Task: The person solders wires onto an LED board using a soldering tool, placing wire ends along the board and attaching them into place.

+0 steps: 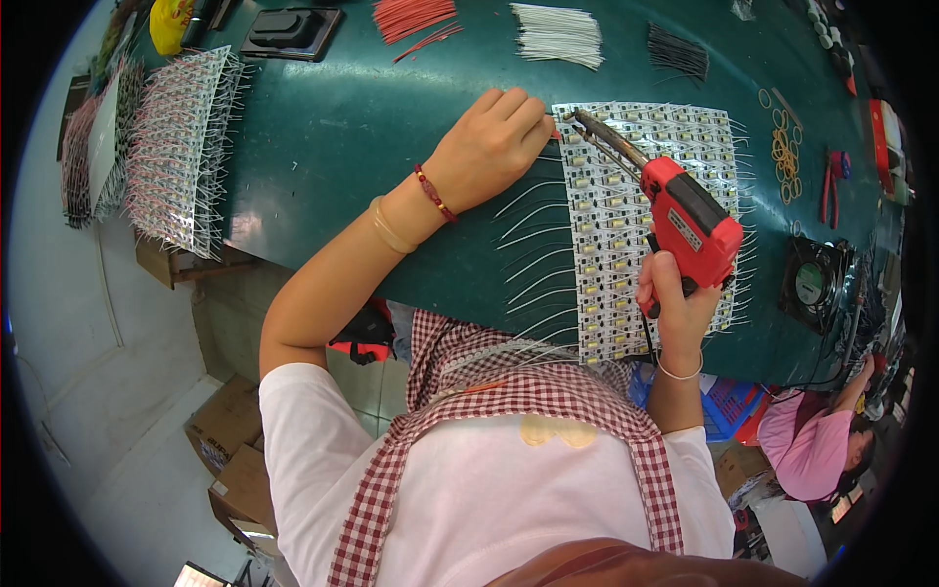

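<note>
My right hand (677, 298) is wrapped round the handle of a red and black soldering gun (693, 223). Its tip points up and left, at the top left corner of a panel of small white circuit boards (641, 225). Beside that corner my left hand (501, 137) is closed in a pinch, and a bit of red wire (556, 135) shows at its fingertips. White wires (533, 235) stick out along the panel's left edge, with more along its right edge. The fingertips of my left hand are partly hidden.
Bundles of red wires (413, 18), white wires (558, 35) and black wires (677, 51) lie along the far side. Wired panels (181, 147) stack at the left edge. Rubber bands (785, 152), pliers (831, 186) and a fan (814, 279) sit right; another person (807, 440) is at lower right.
</note>
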A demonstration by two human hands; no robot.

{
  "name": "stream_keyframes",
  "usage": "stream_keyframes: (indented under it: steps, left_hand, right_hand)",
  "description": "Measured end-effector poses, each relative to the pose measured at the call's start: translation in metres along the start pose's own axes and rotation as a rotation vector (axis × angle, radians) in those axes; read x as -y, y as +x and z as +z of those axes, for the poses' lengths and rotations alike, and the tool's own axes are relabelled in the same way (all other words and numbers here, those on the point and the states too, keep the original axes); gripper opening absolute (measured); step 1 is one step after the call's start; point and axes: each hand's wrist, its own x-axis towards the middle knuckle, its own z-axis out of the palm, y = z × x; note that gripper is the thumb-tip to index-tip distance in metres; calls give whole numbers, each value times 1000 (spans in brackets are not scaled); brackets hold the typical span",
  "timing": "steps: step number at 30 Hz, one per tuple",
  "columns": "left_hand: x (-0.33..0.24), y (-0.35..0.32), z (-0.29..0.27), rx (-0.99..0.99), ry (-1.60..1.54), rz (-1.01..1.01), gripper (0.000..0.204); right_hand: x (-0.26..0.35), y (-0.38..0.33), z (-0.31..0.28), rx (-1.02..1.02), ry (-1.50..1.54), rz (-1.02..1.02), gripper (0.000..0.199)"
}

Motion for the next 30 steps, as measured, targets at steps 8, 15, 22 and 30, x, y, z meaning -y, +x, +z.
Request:
stream_keyframes:
  steps: [8,15,22,30]
  left_hand:
    - [-13,-5,-11,-71,-74,-11,25]
    - [-15,-7,-10,-16,-114,-15,24]
    - [-16,-6,-10,-20,-109,-14,22]
    - [-16,-5,-10,-15,-101,3,22]
  right_hand:
    - [0,-12,-9,-14,26,2,26]
    - [-11,-23,-11,46,-69,-27,24]
    - [-15,-21,-13,17,-1,62,26]
    - [-13,-24,-13,19,-46,24,24]
